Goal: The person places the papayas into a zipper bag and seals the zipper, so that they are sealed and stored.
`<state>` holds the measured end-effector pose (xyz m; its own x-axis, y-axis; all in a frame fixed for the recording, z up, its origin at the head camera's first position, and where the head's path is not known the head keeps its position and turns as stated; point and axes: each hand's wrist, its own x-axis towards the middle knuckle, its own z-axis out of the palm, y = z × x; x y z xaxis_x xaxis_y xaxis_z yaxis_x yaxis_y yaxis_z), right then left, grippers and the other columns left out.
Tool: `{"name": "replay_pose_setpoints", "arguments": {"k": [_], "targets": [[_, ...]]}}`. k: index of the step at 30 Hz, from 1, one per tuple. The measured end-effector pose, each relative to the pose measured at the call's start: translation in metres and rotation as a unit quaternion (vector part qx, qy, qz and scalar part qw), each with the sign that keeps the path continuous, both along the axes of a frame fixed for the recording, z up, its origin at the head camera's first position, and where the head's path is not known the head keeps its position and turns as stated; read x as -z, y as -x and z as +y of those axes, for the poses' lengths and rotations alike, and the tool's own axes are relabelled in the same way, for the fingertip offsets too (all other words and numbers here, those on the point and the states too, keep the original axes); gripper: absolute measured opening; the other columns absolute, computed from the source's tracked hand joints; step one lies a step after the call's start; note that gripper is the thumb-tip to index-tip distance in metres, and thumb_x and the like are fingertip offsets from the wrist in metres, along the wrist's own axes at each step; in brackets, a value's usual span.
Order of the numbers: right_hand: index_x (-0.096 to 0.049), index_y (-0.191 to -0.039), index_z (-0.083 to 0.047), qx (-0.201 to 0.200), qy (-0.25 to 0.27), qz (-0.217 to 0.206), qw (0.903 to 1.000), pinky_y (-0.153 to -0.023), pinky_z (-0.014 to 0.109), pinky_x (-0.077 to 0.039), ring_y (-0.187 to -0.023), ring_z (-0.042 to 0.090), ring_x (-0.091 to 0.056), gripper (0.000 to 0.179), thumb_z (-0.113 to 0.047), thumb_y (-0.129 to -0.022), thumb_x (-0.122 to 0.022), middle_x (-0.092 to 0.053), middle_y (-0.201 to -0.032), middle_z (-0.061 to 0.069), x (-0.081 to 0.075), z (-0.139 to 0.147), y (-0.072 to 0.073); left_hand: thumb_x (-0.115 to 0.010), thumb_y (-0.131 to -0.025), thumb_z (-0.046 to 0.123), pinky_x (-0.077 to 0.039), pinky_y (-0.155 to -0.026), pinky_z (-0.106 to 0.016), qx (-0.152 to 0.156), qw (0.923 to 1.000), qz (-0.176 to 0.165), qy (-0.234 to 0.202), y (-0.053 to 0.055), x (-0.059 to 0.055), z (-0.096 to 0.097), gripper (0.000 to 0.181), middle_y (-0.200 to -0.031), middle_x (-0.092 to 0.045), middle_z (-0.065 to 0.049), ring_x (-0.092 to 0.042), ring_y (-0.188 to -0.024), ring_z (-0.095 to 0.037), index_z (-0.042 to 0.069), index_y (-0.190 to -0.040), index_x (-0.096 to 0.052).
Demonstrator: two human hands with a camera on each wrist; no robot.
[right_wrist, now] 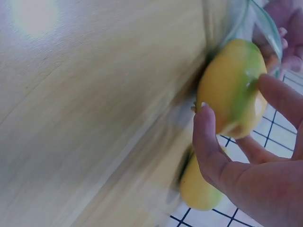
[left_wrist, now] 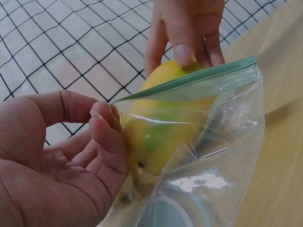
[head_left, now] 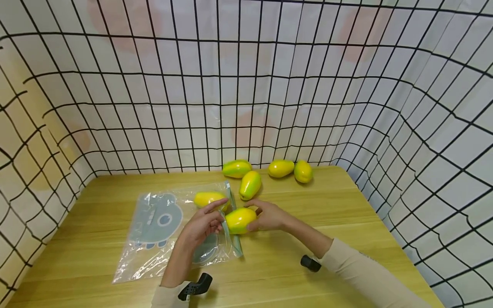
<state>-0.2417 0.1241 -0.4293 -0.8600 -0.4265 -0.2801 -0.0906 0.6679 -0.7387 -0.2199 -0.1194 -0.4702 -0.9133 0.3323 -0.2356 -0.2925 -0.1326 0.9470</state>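
A clear zip bag (head_left: 152, 265) with a green zip strip lies on the table, its mouth facing right. At the mouth my left hand (head_left: 200, 229) pinches the bag's edge; the left wrist view shows the zip strip (left_wrist: 189, 80) lifted there. My right hand (head_left: 271, 216) grips a yellow-green mango (head_left: 239, 221) with thumb and fingers. One end of this mango is inside the bag mouth, seen through the film in the left wrist view. Another mango (head_left: 208, 198) lies deeper in the bag, partly hidden by the left hand.
Beyond the bag mouth lies a loose mango (head_left: 250, 185), with another mango (head_left: 236, 169) behind it. Two more, a mango (head_left: 280, 168) and a mango (head_left: 303, 172), sit at the back right. Black netting (head_left: 239, 102) surrounds the wooden table (head_left: 327, 222) at the back and sides.
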Motion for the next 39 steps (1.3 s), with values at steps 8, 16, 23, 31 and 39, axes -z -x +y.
{"name": "replay_pose_setpoints", "arguments": {"k": [8,16,23,31,39], "targets": [[-0.055,-0.141,-0.005,0.025,0.092,-0.118,0.9884,-0.095,0.047,-0.057,-0.105,0.024,-0.066,0.054,-0.014,-0.09,-0.071,-0.058,-0.132,0.021,-0.004,0.007,0.004,-0.053,-0.094,0.001,-0.048,-0.055,-0.018,-0.006,0.9999,-0.007,-0.008,-0.002,-0.004,-0.001,0.061,-0.067,-0.059,0.001,-0.057,-0.057,-0.008,0.006,-0.153,-0.043],[-0.058,-0.138,-0.008,0.02,0.109,-0.121,0.9864,-0.096,0.045,-0.057,-0.108,0.023,-0.067,0.05,-0.018,-0.091,-0.072,-0.063,-0.13,0.016,0.002,0.003,0.004,-0.053,-0.094,0.002,-0.046,-0.051,-0.018,-0.009,0.9999,-0.01,-0.01,-0.001,-0.005,-0.002,0.06,-0.06,-0.059,0.002,-0.055,-0.054,-0.007,0.006,-0.153,-0.043],[-0.06,-0.139,-0.011,0.002,0.123,-0.12,0.9851,-0.09,0.043,-0.058,-0.1,0.024,-0.066,0.052,-0.024,-0.091,-0.073,-0.067,-0.117,0.011,0.009,-0.001,0.002,-0.053,-0.094,0.003,-0.045,-0.051,-0.019,-0.008,0.9999,-0.006,-0.01,-0.001,-0.004,-0.004,0.06,-0.06,-0.058,0.003,-0.053,-0.054,-0.008,0.007,-0.153,-0.043],[-0.06,-0.14,-0.009,0.011,0.146,-0.116,0.9825,-0.087,0.041,-0.06,-0.094,0.023,-0.069,0.052,-0.023,-0.091,-0.074,-0.07,-0.118,0.012,0.013,-0.005,-0.001,-0.053,-0.095,0.004,-0.044,-0.051,-0.018,-0.008,0.9999,-0.003,-0.013,-0.002,-0.007,-0.004,0.06,-0.06,-0.058,0.003,-0.053,-0.054,-0.007,0.006,-0.153,-0.042],[-0.061,-0.138,-0.007,0.005,0.16,-0.127,0.979,-0.083,0.039,-0.061,-0.089,0.023,-0.069,0.051,-0.019,-0.09,-0.073,-0.072,-0.106,0.011,0.012,-0.008,-0.004,-0.053,-0.095,0.003,-0.047,-0.053,-0.018,-0.013,0.9998,-0.004,-0.017,-0.003,-0.009,-0.004,0.058,-0.062,-0.059,0.002,-0.055,-0.053,-0.007,0.006,-0.153,-0.044]]}}
